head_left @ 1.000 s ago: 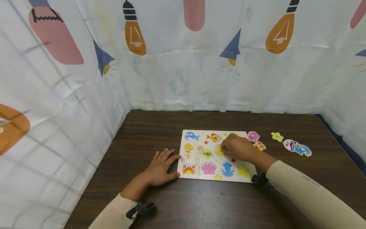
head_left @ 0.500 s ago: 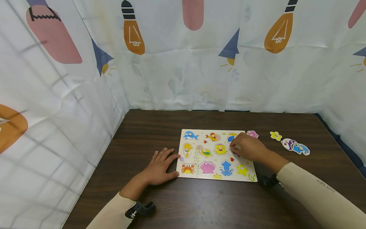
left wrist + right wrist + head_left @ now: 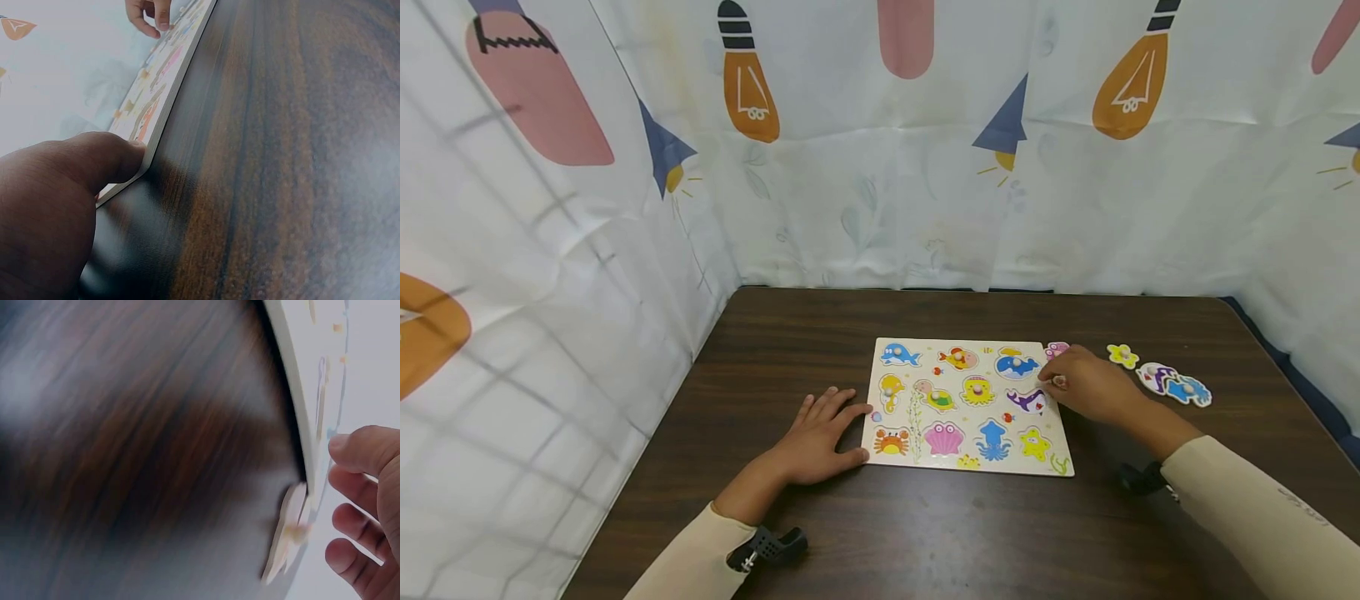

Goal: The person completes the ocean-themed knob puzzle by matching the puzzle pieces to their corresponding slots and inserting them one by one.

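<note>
A white wooden peg puzzle board (image 3: 928, 421) with sea animals lies on the table. My left hand (image 3: 820, 446) rests flat at its left edge, fingers spread; in the left wrist view the thumb (image 3: 119, 159) presses on the board's corner. My right hand (image 3: 1093, 387) hovers at the board's right edge with loosely bent fingers. In the right wrist view, nothing shows between that thumb and the fingers. Under this hand, an orange-red piece (image 3: 1059, 381) is mostly hidden. A pink piece (image 3: 1056, 350) touches the board's upper right corner. The yellow octopus (image 3: 977, 391) sits mid-board.
Right of the right hand lie a yellow flower piece (image 3: 1123, 357), a purple-and-white piece (image 3: 1152, 377) and a blue piece (image 3: 1188, 390), the last two overlapping. A patterned white curtain (image 3: 865, 208) closes the dark wooden table's (image 3: 970, 533) back and left sides.
My right hand has moved right from the yellow octopus, across the whale shapes, to the loose pieces beside the board. The left hand has stayed in place.
</note>
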{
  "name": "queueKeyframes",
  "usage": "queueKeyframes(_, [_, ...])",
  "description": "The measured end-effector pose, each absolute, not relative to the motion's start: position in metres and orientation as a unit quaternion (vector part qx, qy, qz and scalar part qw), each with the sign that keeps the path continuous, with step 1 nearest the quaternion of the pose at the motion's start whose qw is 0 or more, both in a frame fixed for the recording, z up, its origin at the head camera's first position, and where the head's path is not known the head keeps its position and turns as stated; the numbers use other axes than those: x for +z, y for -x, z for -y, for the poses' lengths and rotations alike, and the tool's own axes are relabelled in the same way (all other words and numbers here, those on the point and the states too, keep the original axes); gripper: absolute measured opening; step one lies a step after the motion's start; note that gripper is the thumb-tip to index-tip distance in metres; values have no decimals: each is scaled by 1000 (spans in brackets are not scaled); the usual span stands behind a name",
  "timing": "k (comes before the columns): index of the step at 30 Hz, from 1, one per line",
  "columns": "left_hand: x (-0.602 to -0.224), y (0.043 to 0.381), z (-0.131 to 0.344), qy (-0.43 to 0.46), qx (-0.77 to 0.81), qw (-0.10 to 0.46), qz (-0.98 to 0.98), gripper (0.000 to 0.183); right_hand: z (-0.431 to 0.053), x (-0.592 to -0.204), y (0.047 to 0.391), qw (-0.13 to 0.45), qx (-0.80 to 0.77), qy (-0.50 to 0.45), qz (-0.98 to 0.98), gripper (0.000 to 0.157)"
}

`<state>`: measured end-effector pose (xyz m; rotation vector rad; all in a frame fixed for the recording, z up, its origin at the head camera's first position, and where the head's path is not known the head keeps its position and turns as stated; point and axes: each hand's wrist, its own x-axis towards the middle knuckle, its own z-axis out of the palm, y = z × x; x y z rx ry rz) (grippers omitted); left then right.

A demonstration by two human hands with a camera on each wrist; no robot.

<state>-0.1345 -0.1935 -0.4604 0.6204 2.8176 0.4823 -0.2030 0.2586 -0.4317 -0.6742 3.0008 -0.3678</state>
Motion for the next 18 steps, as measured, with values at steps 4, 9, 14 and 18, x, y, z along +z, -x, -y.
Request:
queueKeyframes(4, [-462, 134, 194, -213, 162, 105, -958, 70, -273, -432, 203, 22, -129, 198, -971, 16])
queueKeyframes(9, [-461, 134, 194, -214, 164, 104, -957, 70, -293, -434, 202, -6, -135, 206, -969, 12])
queueKeyframes(14, [-460, 134, 194, -214, 162, 106, -958, 70, -310, -432, 199, -21, -118, 206, -971, 16])
queueKeyframes(18, [-460, 134, 194, -214, 162, 107, -957, 70, -322, -431, 199, -7, -108, 181, -977, 18])
